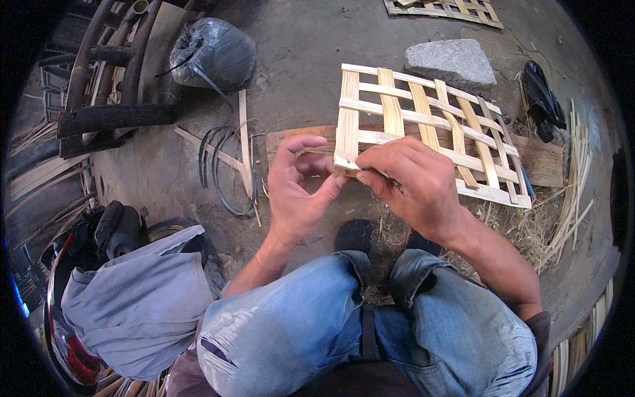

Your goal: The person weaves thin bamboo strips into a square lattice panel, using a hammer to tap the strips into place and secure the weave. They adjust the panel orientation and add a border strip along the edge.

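Knees (370, 324) in blue jeans sit closest to me, with a grey cloth (135, 301) lying on the floor to my left. Above them my left hand (301, 188) is half open, thumb and fingertips touching the near corner of a woven bamboo lattice (423, 132). My right hand (413, 182) pinches that same corner, fingers closed on the strip ends. The lattice rests on a wooden plank (546, 162) lying on the concrete floor (311, 53). Loose bamboo strips (574, 185) lie at the right. Beyond the lattice sits a grey stone (453, 63), and farther left a dark plastic bag (215, 53).
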### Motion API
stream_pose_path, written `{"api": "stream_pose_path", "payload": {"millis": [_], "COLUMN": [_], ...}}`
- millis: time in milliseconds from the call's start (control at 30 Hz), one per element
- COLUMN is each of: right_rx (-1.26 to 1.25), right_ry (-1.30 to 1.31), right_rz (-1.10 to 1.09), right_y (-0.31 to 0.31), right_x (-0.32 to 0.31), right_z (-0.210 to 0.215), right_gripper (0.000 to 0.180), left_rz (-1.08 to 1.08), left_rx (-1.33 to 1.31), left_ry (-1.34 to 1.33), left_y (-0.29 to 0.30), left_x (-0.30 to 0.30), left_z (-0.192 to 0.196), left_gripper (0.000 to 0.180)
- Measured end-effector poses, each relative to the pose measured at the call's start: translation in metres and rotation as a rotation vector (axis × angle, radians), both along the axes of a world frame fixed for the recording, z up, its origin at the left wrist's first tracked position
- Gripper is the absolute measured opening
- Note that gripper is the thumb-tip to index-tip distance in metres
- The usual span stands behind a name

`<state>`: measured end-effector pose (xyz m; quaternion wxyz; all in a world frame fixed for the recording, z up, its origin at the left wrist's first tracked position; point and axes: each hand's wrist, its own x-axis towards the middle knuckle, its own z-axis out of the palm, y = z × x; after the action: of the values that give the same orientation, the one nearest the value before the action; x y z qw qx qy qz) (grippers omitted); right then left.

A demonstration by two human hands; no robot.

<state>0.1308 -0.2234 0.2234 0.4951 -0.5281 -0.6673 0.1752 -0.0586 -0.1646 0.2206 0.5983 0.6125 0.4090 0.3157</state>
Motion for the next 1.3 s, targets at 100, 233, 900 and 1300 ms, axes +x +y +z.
{"api": "stream_pose_path", "payload": {"millis": [100, 233, 900, 1300], "right_rx": [-0.004, 0.012, 0.216, 0.327], "right_ry": [-0.018, -0.06, -0.193, -0.208], "right_rz": [0.027, 0.049, -0.013, -0.047], "right_y": [-0.002, -0.002, -0.011, -0.015], "right_x": [0.001, 0.005, 0.024, 0.017], "right_z": [0.0, -0.001, 0.024, 0.014], "right_gripper": [0.019, 0.019, 0.029, 0.034], "left_rz": [0.007, -0.023, -0.271, -0.237], "left_rx": [0.006, 0.02, 0.899, 0.985], "left_ry": [0.013, 0.031, -0.011, -0.025], "left_y": [-0.003, -0.002, 0.028, 0.02], "left_x": [-0.001, 0.001, 0.017, 0.018], "left_z": [0.001, 0.002, 0.022, 0.025], "left_gripper": [0.052, 0.047, 0.024, 0.019]}}
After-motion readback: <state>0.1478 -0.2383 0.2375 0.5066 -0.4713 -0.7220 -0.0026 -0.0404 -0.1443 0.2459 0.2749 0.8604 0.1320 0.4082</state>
